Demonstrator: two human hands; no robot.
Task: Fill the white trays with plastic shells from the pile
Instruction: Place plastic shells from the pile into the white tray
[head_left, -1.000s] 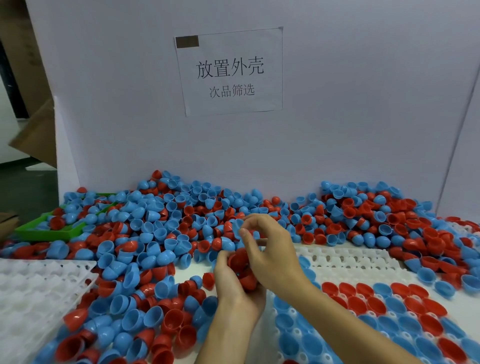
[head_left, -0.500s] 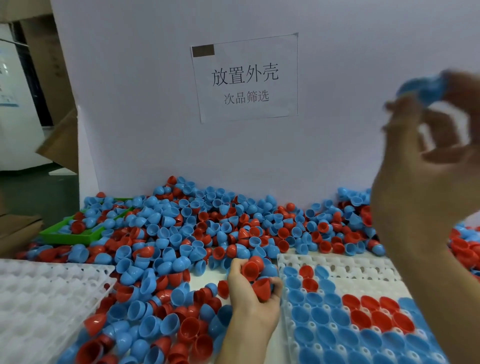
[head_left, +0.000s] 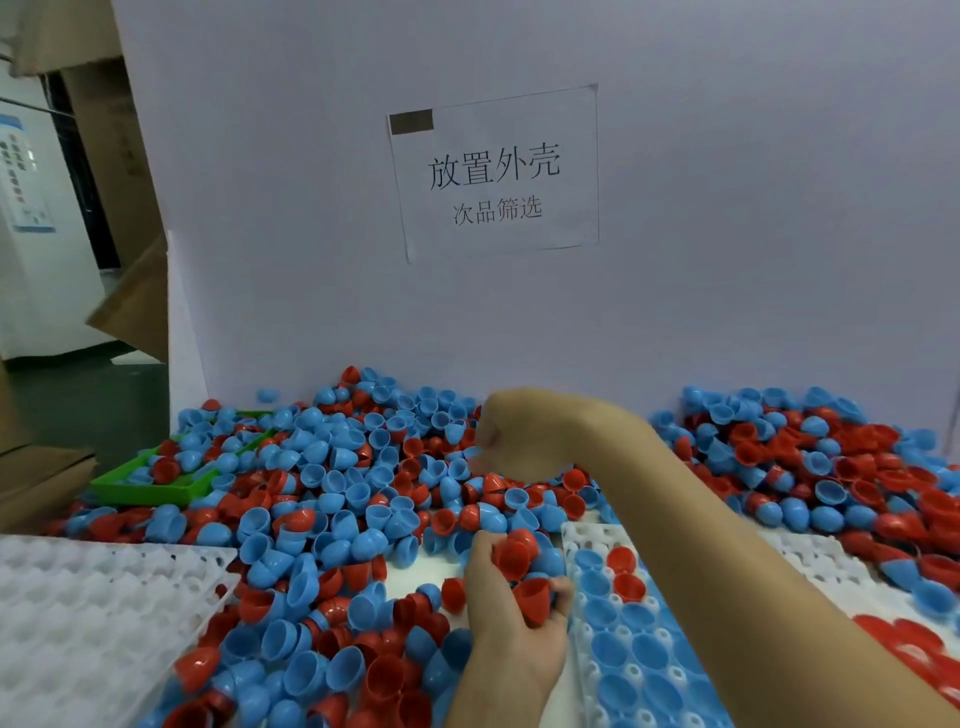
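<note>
Two white trays sit in front of me on the bench: the right tray (head_left: 587, 540) has blue and red shells seated in its pockets, while the left tray (head_left: 78, 613) shows only bare pockets. Between and behind them spreads the pile of plastic shells (head_left: 337, 483), blue and red mixed, banked against the white board (head_left: 727, 208) that carries a paper sign (head_left: 498, 171). My left hand (head_left: 511, 623) is low, just beside the right tray's near-left corner, its grip curled round a handful of red shells (head_left: 519, 571). My right hand (head_left: 511, 436) is reached across over the middle of the pile, fingers bunched downward close to the shells; I cannot tell whether that grip has a shell pinched or is merely drawn together. A green tray (head_left: 150, 491) lies at the pile's left edge, half buried, with a few shells inside it.
</note>
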